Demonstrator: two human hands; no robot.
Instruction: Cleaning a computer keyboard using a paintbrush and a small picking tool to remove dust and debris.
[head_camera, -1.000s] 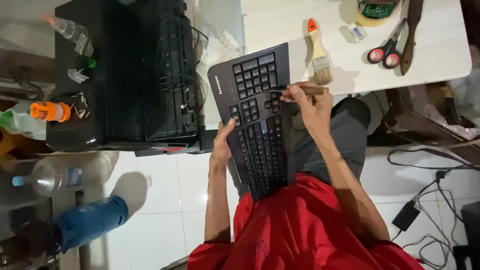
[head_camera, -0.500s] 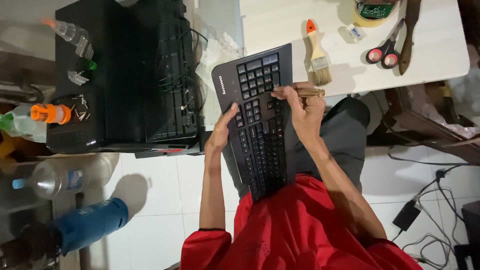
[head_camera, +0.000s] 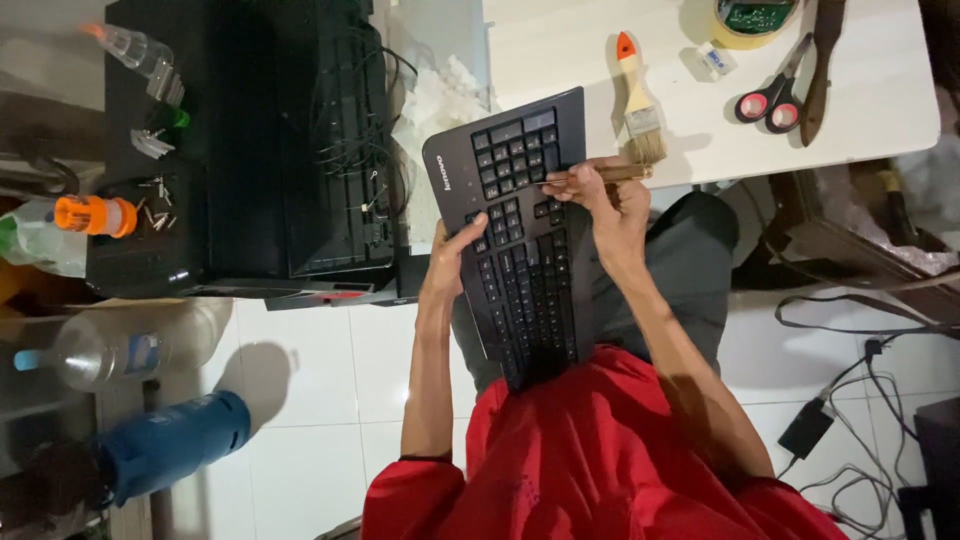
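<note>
The left hand (head_camera: 452, 262) grips the keyboard (head_camera: 520, 240) edge, steadying it on the lap; the right hand (head_camera: 610, 200) pinches a brush (head_camera: 600, 174) against the keys.

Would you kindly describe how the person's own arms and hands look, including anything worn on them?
Both arms are bare from the upper arm down, slim and long. A loose red top ends in short sleeves: the left sleeve shows a dark hem line. The left hand and right hand wear no gloves; no watch or ring is visible.
</note>
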